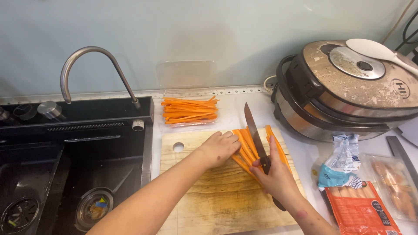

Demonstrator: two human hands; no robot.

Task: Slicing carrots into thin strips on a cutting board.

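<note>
knife (256,132) lengthwise through carrot strips (246,148) on the board (209,191)
left hand (220,148) presses them flat, right hand (274,176) grasps the handle; fingertips beside the blade risk a nick if strips slip.

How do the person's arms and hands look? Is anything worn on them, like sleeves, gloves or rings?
Both forearms are bare, with no sleeves in view. The left hand and the right hand wear no gloves, and no ring, watch or bracelet shows. A small mark shows on the right forearm near the wrist.
</note>
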